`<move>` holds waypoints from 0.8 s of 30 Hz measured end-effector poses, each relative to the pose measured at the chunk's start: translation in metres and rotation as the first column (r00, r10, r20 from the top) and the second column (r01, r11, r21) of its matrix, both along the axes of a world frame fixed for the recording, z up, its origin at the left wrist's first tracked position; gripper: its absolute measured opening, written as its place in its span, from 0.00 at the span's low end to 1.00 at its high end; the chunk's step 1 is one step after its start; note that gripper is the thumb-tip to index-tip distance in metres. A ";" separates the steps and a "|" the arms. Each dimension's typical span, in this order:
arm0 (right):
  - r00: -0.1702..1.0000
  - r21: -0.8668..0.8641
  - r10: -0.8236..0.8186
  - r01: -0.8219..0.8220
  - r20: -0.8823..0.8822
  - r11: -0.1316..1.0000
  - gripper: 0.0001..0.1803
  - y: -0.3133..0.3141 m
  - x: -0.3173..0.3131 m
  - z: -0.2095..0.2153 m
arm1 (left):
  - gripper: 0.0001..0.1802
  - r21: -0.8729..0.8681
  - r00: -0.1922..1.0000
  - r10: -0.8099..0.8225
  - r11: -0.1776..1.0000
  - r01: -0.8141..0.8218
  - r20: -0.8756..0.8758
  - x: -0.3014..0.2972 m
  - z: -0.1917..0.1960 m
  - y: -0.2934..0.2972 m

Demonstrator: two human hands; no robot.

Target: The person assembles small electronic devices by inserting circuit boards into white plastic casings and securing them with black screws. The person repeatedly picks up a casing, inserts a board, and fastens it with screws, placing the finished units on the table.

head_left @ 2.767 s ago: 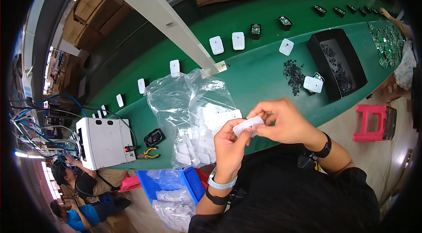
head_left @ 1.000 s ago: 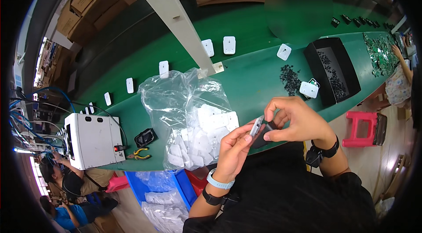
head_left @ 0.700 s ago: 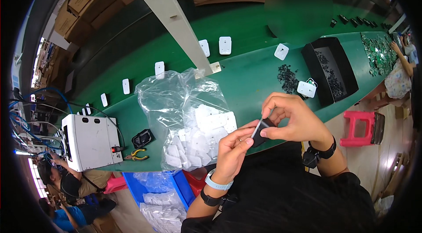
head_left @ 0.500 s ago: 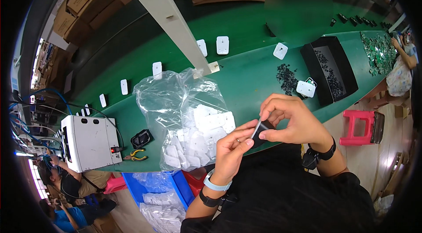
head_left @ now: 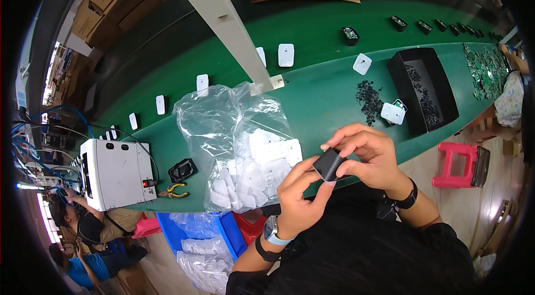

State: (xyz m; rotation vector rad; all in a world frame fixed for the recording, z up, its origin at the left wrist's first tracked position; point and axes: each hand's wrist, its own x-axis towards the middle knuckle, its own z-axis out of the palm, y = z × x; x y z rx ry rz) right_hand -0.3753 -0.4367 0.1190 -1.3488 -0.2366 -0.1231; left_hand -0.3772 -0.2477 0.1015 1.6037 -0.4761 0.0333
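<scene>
Between both sets of fingertips: small black block [head_left: 329,164], lying tilted, left hand [head_left: 298,200] and right hand [head_left: 370,155] both pinching it closed.

Brightly and evenly lit from overhead, with soft, short shadows under the small parts on the green bench [head_left: 312,100]. Strong white glare along the left rim, from strip lights or windows there. Sheen and highlights on the clear plastic bag [head_left: 234,139]. Heavy fisheye bending: bench edge and pale beam [head_left: 217,22] curved, corners lost to a black vignette. Sharp in the middle, softer and smeared toward the rim. No motion blur on either hand.
</scene>
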 end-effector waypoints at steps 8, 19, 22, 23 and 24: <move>0.958 -0.411 -0.069 0.183 0.277 0.893 0.21 0.003 -0.005 0.003 | 0.07 0.201 0.987 0.094 0.972 -0.120 0.133 -0.002 0.021 0.003; 0.961 -0.240 0.053 -0.121 -0.270 0.963 0.24 0.014 -0.001 0.000 | 0.11 0.277 0.994 0.047 0.958 -0.072 0.096 0.009 0.014 0.013; 0.960 -0.340 0.120 -0.205 -0.254 0.918 0.24 0.010 0.015 -0.013 | 0.14 0.319 0.995 0.044 0.945 -0.071 0.089 0.015 0.001 0.019; 0.949 -0.274 0.155 -0.233 -0.276 0.933 0.24 0.012 0.023 -0.020 | 0.15 0.326 0.995 0.041 0.943 -0.068 0.088 0.019 -0.002 0.022; 0.936 -0.208 0.193 -0.260 -0.295 0.943 0.24 0.013 0.032 -0.027 | 0.16 0.332 0.995 0.040 0.941 -0.067 0.088 0.023 -0.004 0.025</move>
